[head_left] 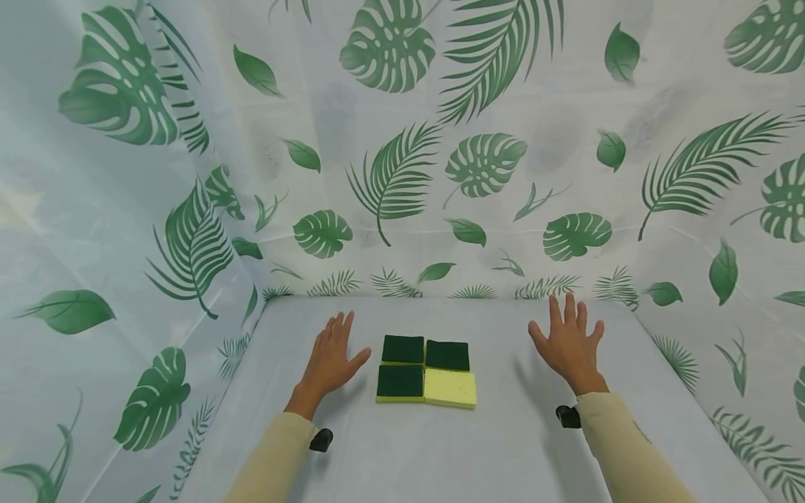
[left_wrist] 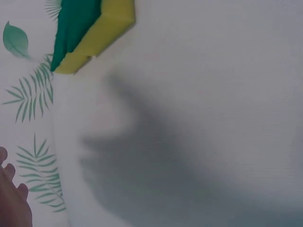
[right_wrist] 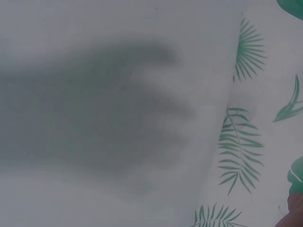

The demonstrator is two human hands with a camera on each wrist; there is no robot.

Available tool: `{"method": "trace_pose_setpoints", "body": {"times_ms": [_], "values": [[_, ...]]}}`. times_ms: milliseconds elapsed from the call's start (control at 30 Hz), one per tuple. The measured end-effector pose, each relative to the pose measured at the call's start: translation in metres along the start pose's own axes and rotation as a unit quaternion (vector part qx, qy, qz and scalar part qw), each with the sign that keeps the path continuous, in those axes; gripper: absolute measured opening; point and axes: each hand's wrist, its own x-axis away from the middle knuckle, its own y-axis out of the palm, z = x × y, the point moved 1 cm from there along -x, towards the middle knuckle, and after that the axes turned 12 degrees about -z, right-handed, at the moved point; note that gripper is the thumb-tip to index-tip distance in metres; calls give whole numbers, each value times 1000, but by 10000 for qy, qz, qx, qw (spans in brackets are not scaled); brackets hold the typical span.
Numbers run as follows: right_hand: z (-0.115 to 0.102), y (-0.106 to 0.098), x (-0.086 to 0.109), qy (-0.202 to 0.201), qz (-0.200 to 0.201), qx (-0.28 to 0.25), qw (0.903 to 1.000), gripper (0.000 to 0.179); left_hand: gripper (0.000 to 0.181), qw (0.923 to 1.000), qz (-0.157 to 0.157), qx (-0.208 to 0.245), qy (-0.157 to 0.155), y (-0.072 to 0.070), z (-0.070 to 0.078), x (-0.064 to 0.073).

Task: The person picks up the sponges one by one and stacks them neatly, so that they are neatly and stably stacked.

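Observation:
Several sponges lie side by side in a two-by-two block on the white table in the head view. Three show a dark green scouring side up: the back left sponge [head_left: 403,348], the back right sponge [head_left: 447,355] and the front left sponge [head_left: 400,382]. The front right sponge [head_left: 450,388] has its yellow side up. My left hand [head_left: 331,356] hovers left of the block, fingers extended and thumb toward it, holding nothing. Off to the right, my right hand [head_left: 569,342] is held over the table with spread fingers, also holding nothing. Both hands cast shadows.
The white tabletop [head_left: 490,447] meets a leaf-printed curtain [head_left: 402,265] at the back and along both sides. Each sleeve cuff has a black wrist camera, one at the left wrist [head_left: 321,440] and one at the right wrist [head_left: 568,417].

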Motion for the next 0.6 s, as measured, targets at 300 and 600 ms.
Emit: {"method": "trace_pose_setpoints", "body": {"times_ms": [300, 600], "values": [[-1, 6, 2, -28, -16, -145, 9999, 81, 90, 9999, -60, 58, -101, 12, -8, 6], [-4, 17, 10, -192, -124, -260, 9994, 84, 89, 9999, -33, -113, -112, 12, -9, 9]]}}
